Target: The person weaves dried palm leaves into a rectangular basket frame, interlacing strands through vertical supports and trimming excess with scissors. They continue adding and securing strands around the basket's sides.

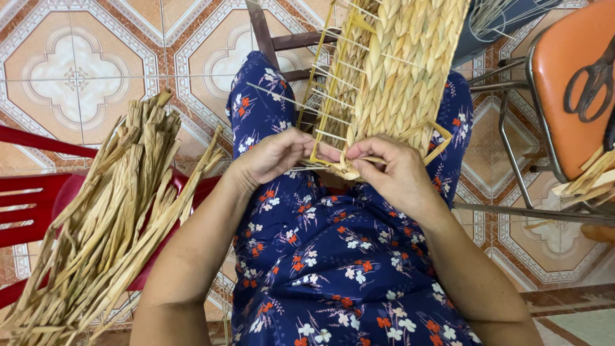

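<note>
Centre frame: left hand [272,157] and right hand [397,173] pinch pale dried-grass strand [349,168] at lower edge of woven straw panel [397,70] on yellow wire frame [327,96]. Step, judged: weaving. Lower left: loose strand bundle [109,224] on red plastic chair [25,192].

We see a woven panel [403,64] above the hands: dry straw-like fibre, matt, rough, w/ thin pale ribs. Left of the left hand [272,157], a bundle of dried strands [109,224], coarse, matt. Right of the right hand [397,173]: orange seat [564,77], glossy plastic, metal frame. Lap cloth [333,256] soft, floor tiles [77,70] glazed.
</note>
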